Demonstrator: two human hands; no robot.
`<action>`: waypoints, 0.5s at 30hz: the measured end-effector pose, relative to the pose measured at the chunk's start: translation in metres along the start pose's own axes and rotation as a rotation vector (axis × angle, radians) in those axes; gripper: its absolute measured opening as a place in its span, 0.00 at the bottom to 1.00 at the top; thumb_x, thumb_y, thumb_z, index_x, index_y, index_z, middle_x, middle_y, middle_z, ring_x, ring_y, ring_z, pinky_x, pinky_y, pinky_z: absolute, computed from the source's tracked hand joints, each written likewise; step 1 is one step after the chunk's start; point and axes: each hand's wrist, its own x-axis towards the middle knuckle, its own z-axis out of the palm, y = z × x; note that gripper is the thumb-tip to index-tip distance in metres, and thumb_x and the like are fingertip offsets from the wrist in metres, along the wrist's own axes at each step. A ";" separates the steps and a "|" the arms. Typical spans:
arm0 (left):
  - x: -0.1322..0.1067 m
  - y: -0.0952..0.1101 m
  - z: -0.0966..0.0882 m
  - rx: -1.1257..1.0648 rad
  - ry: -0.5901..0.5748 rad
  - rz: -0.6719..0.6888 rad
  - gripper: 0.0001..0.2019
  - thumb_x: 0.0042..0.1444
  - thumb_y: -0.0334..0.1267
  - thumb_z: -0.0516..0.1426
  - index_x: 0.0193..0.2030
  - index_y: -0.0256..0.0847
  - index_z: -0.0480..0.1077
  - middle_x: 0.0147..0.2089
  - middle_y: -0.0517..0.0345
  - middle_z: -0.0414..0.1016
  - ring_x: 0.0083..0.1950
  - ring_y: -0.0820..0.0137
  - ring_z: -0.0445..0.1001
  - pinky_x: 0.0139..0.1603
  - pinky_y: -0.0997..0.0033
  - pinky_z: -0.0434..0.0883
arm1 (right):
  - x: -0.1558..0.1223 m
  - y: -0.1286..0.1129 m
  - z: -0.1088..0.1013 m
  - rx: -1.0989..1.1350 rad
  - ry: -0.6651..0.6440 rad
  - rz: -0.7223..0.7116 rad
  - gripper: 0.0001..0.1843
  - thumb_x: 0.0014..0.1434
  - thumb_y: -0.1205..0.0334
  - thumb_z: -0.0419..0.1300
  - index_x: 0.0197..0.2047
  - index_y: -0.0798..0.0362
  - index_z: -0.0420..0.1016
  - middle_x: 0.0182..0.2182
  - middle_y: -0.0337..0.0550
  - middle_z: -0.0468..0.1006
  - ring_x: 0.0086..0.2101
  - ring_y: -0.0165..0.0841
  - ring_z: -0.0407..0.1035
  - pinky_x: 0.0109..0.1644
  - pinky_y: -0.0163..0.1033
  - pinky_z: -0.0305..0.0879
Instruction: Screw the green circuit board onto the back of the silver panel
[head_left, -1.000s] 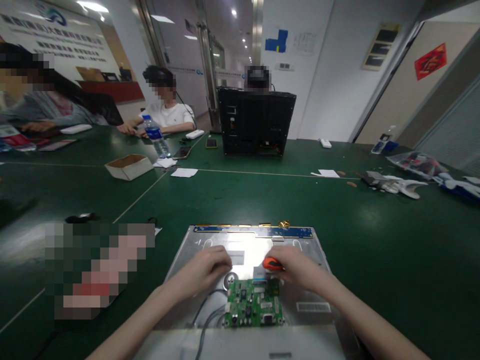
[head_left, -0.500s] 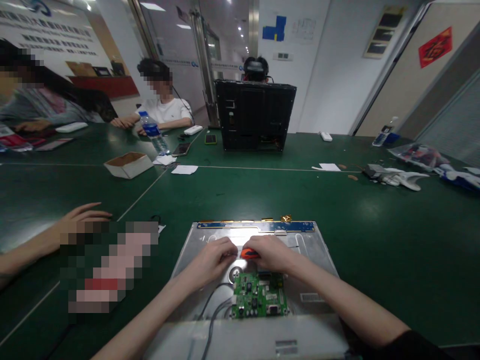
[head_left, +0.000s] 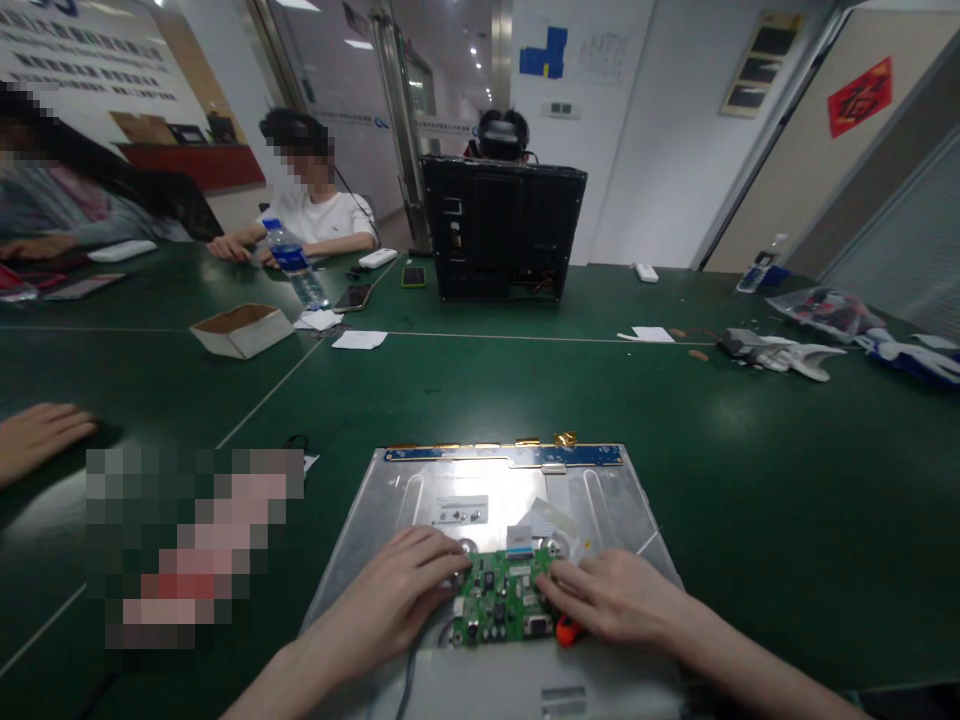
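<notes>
A green circuit board [head_left: 499,590] lies on the silver metal back of a flat display panel [head_left: 420,490]. My left hand [head_left: 412,580] is closed at the board's left edge, fingertips on its upper left corner. My right hand [head_left: 611,600] is at the right edge, index fingertip touching the board. Curled inside that hand is a screwdriver [head_left: 568,630], its orange handle end showing below the fingers. A flat ribbon cable [head_left: 519,540] meets the board's top edge. Dark wires [head_left: 407,680] run down beside my left wrist.
A clear plastic piece [head_left: 551,520] lies on the panel above the board. A blue strip board [head_left: 502,456] lines the panel's far edge. Another person's hand [head_left: 45,435] rests at left. Farther off are an open box [head_left: 244,332], a water bottle [head_left: 296,265] and a black display [head_left: 502,230].
Both my hands have come back toward me, from above the board to its two sides. The screwdriver moved with my right hand. The other person's hand at left has drawn away leftward.
</notes>
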 end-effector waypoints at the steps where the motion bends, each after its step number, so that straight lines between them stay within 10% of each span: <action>1: 0.002 0.000 0.002 0.011 0.011 0.023 0.15 0.65 0.27 0.51 0.54 0.43 0.71 0.50 0.50 0.76 0.50 0.60 0.73 0.52 0.60 0.70 | 0.001 0.001 0.001 -0.005 0.024 -0.024 0.17 0.69 0.70 0.48 0.58 0.57 0.68 0.41 0.51 0.81 0.25 0.31 0.71 0.23 0.37 0.59; 7: 0.003 -0.007 0.006 -0.009 0.033 0.040 0.18 0.64 0.25 0.51 0.56 0.44 0.72 0.51 0.50 0.77 0.52 0.61 0.74 0.53 0.58 0.71 | -0.004 0.011 0.009 0.113 0.111 0.048 0.17 0.66 0.71 0.51 0.55 0.57 0.73 0.49 0.56 0.81 0.33 0.35 0.78 0.31 0.37 0.70; 15: 0.010 -0.011 0.010 -0.235 0.121 -0.152 0.12 0.68 0.34 0.49 0.40 0.41 0.74 0.38 0.53 0.79 0.41 0.65 0.76 0.44 0.65 0.74 | 0.013 0.011 0.000 0.604 0.224 0.556 0.14 0.52 0.73 0.60 0.40 0.51 0.81 0.35 0.43 0.85 0.35 0.35 0.80 0.40 0.36 0.71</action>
